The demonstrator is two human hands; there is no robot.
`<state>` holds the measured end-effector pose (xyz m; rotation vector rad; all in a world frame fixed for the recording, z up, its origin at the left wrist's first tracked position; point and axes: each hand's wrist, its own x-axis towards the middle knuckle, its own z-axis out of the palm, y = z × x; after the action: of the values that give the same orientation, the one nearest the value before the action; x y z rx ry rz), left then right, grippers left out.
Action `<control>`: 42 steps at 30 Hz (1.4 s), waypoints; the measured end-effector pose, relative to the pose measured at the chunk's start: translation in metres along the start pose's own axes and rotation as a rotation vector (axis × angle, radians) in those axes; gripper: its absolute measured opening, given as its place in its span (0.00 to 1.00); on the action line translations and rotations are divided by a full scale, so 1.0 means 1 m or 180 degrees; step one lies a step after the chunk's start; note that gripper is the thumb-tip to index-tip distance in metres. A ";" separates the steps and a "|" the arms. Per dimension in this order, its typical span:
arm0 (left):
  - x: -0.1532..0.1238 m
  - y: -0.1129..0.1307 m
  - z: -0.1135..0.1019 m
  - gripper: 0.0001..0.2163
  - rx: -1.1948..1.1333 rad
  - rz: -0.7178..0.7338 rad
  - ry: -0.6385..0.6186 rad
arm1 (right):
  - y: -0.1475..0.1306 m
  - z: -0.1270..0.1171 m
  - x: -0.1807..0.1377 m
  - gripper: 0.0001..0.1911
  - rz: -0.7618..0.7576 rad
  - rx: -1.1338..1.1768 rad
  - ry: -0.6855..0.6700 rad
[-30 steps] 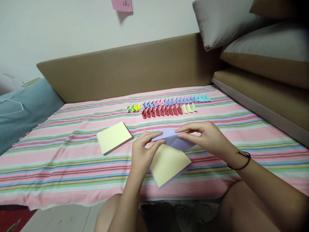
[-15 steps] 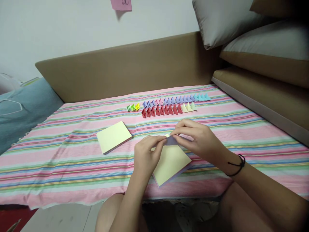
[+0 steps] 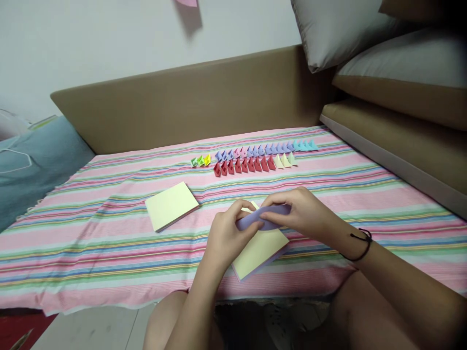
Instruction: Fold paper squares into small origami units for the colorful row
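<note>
Fingertips [image 3: 243,210] of the left hand [image 3: 228,236] and right hand [image 3: 308,214] are closed on a folded lilac paper strip [image 3: 268,215]. It is pinched at both ends, seemingly to press its crease, just above a pale yellow square notepad [image 3: 260,250].

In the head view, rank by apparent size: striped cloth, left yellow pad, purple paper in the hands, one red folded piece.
1. striped cloth
2. yellow pad
3. purple paper, partly covered by left hand and right hand
4. red folded piece, smallest, though farthest from the camera
</note>
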<state>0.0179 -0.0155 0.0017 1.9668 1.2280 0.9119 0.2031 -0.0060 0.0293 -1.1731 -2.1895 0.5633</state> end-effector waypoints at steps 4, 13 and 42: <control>0.000 -0.003 0.003 0.05 0.0258 -0.0051 0.0067 | -0.002 0.006 -0.001 0.06 -0.0277 -0.0245 0.0170; 0.001 -0.009 0.002 0.07 -0.0279 -0.0187 -0.0115 | -0.006 0.006 -0.001 0.07 -0.0123 0.0063 0.0018; 0.001 0.000 -0.012 0.10 -0.1118 -0.0609 -0.0288 | -0.003 -0.002 0.000 0.07 0.0315 0.0380 0.0264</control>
<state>0.0089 -0.0126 0.0088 1.5690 1.0982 0.8647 0.2021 -0.0073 0.0326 -1.2239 -2.0084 0.6656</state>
